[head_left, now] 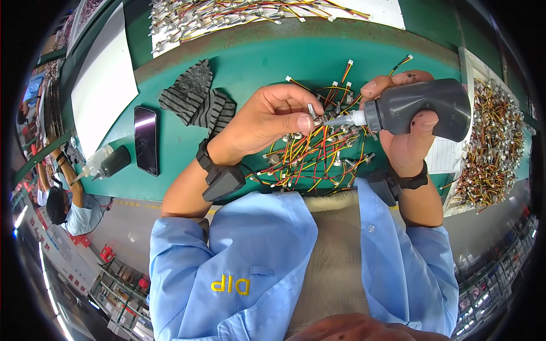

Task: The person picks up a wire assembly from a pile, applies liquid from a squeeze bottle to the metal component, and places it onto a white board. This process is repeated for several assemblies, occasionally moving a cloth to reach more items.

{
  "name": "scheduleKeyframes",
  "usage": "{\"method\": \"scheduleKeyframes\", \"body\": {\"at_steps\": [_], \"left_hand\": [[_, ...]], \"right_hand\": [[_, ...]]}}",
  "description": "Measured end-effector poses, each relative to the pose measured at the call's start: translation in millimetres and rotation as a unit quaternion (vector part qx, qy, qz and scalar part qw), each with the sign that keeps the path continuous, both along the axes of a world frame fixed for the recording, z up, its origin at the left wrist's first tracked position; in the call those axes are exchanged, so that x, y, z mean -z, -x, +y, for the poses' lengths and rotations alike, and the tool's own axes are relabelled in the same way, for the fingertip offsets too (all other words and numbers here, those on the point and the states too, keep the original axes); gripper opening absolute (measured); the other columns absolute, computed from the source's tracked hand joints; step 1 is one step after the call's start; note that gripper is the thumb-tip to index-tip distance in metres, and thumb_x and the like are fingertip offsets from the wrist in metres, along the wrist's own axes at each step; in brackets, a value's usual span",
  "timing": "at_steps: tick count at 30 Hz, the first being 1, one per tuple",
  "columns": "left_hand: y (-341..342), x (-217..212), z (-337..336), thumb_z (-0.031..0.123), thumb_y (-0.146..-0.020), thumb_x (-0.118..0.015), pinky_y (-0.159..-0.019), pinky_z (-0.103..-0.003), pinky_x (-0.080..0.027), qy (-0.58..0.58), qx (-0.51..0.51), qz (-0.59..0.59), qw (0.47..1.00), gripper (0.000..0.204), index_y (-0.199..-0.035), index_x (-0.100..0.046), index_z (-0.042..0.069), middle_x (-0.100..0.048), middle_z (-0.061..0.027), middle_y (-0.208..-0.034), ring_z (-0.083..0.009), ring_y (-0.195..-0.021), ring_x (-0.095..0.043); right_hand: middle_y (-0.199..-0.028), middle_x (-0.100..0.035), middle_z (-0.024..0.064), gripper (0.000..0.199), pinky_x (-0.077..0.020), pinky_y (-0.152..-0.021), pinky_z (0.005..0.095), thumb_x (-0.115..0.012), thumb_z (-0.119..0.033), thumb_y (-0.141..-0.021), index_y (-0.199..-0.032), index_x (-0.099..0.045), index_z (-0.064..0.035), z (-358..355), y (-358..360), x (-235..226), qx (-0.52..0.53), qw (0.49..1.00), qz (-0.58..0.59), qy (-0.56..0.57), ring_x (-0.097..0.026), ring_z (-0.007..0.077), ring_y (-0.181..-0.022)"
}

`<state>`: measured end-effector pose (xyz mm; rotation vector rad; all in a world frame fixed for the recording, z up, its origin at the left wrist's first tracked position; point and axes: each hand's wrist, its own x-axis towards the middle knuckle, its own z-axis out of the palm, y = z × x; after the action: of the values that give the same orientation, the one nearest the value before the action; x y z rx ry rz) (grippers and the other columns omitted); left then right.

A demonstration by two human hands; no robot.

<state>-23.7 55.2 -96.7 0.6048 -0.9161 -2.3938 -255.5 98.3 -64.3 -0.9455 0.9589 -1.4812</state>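
My left hand [280, 116] pinches a small potentiometer [312, 111] with a silver shaft between thumb and fingers. A black squeeze bottle [424, 108] lies sideways in my right hand [408, 142], fingers and thumb wrapped around it. Its pale nozzle [344, 119] points left, and the tip is at the potentiometer, though I cannot tell whether they touch. Below and behind my hands spreads a loose pile of wired potentiometers [318, 150] with red, yellow and black leads and white connectors.
On the green table [256, 62] are a grey striped cloth [190, 94], a phone [147, 140] and more bottles [115, 161] at left. A white sheet [105, 85] lies beyond. Wired parts fill a tray [490, 142] at right and cover a board [227, 20] behind. A co-worker [79, 210] sits far left.
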Motion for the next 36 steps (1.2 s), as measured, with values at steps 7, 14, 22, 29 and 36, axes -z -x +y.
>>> {"method": "scheduleKeyframes", "body": {"at_steps": [7,14,22,29,36], "left_hand": [[0.0,0.3,0.5,0.015,-0.086,-0.071,-0.076,-0.025,-0.050,-0.003,-0.004,0.005,1.000,0.026,-0.105,-0.061,-0.001,-0.060,-0.0090,-0.102,-0.0118,-0.082,-0.060],[-0.3,1.9,1.0,0.014,-0.087,-0.070,-0.076,-0.025,-0.050,-0.004,-0.005,0.007,1.000,0.026,-0.105,-0.061,-0.001,-0.060,-0.0090,-0.101,-0.0121,-0.082,-0.059],[-1.1,2.1,0.1,0.015,-0.087,-0.070,-0.076,-0.025,-0.050,0.005,0.002,0.001,1.000,0.027,-0.107,-0.061,-0.001,-0.060,-0.0090,-0.102,-0.0122,-0.082,-0.059],[-0.8,2.7,0.1,0.014,-0.087,-0.070,-0.075,-0.025,-0.050,0.004,0.001,0.001,1.000,0.026,-0.106,-0.061,-0.001,-0.059,-0.0089,-0.101,-0.0123,-0.082,-0.059],[-0.8,2.0,0.2,0.015,-0.087,-0.070,-0.075,-0.026,-0.050,0.001,0.002,-0.002,1.000,0.026,-0.106,-0.061,0.000,-0.060,-0.0089,-0.100,-0.0123,-0.081,-0.058]], "right_hand": [[-0.097,-0.063,0.0200,0.057,-0.0527,-0.083,0.0464,-0.065,-0.048,-0.087,-0.113,-0.048,-0.0012,-3.0,3.9,5.7,-0.031,0.997,-0.058,0.050,-0.066,0.0351,-0.092],[-0.096,-0.063,0.0207,0.057,-0.0528,-0.083,0.0463,-0.065,-0.048,-0.086,-0.113,-0.048,-0.0012,-3.2,3.1,4.3,-0.024,0.997,-0.047,0.051,-0.066,0.0350,-0.092],[-0.097,-0.063,0.0185,0.054,-0.0524,-0.083,0.0471,-0.066,-0.046,-0.086,-0.112,-0.050,-0.0016,-3.1,3.2,4.9,-0.021,0.997,-0.058,0.048,-0.065,0.0352,-0.093],[-0.096,-0.061,0.0122,0.052,-0.0524,-0.083,0.0487,-0.067,-0.044,-0.086,-0.111,-0.050,-0.0014,-3.4,2.6,1.1,-0.029,0.997,-0.052,0.047,-0.065,0.0352,-0.093],[-0.096,-0.061,0.0115,0.053,-0.0520,-0.083,0.0490,-0.069,-0.043,-0.085,-0.112,-0.049,-0.0014,-2.8,4.2,2.9,-0.017,0.997,-0.058,0.052,-0.065,0.0346,-0.092]]}}
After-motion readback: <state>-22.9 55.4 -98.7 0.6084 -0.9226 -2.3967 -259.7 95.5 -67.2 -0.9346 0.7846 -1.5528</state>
